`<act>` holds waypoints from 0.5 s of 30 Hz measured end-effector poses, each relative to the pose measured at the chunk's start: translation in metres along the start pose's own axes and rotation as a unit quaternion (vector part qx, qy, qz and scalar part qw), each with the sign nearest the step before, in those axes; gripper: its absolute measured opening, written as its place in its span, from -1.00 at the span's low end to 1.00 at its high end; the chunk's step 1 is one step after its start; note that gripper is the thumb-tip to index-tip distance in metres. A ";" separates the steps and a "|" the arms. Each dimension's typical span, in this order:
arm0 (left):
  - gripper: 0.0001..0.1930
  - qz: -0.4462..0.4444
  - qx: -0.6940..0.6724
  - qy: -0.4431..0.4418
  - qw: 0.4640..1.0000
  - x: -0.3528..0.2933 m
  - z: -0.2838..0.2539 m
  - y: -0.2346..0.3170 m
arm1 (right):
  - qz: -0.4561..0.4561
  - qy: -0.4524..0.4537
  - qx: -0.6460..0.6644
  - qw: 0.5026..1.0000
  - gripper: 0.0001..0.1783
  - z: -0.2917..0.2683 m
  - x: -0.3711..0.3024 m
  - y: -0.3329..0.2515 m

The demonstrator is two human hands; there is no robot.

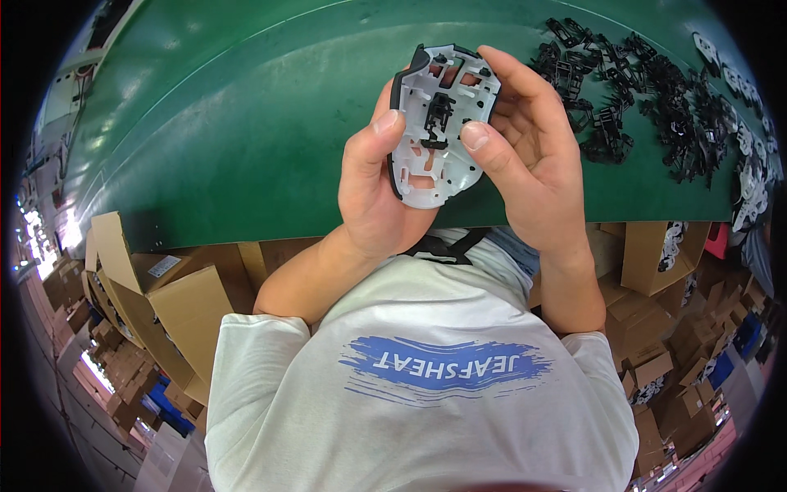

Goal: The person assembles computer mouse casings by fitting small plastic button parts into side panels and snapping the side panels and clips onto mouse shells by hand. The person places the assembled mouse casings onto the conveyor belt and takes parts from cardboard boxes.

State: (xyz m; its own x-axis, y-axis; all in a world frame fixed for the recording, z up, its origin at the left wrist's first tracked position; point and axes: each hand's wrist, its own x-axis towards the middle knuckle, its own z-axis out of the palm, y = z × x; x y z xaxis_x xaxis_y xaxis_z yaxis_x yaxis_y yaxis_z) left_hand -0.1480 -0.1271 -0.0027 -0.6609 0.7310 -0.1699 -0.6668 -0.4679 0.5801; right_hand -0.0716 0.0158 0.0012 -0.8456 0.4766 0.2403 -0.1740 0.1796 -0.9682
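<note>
Both hands hold a white plastic shell (453,170) with black edging, raised over the green table with its hollow, ribbed inner side toward me. A small black plastic frame (438,119) sits in the shell's middle, between the cut-outs. My left hand (369,184) is closed round the left side, its thumb on the rim and its fingers mostly hidden behind. On the other side, my right hand (537,160) grips the shell, with the thumb pressed on the inner face near the right edge and the fingers curled behind it.
Loose black plastic parts (689,123) lie heaped on the table (246,131) at the right. Beyond them, white shells (750,193) line the far right edge. Open cardboard boxes stand below the table's near edge, at left (193,307) and right (648,266).
</note>
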 end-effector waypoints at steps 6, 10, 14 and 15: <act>-0.35 0.068 0.276 -0.001 0.959 -0.008 0.009 0.005 | 0.099 0.025 0.164 0.981 -0.48 -0.004 -0.001 -0.001; -0.37 0.062 0.369 0.034 0.927 -0.004 0.004 0.006 | 0.116 0.023 0.154 0.981 -0.49 -0.004 -0.001 0.000; -0.44 0.103 0.452 0.065 0.883 -0.001 -0.005 0.003 | 0.097 0.006 0.091 0.991 -0.45 -0.002 -0.005 0.003; -0.44 0.103 0.454 0.069 0.882 0.000 -0.007 0.000 | 0.080 -0.007 0.050 0.995 -0.41 0.000 -0.006 0.003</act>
State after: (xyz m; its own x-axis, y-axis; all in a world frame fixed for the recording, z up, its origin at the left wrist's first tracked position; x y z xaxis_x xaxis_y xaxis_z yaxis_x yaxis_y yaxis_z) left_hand -0.1504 -0.1309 -0.0083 -0.8138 0.5793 -0.0450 -0.0184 0.0518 0.9985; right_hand -0.0668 0.0137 -0.0034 -0.8732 0.4803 0.0821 -0.0855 0.0148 -0.9962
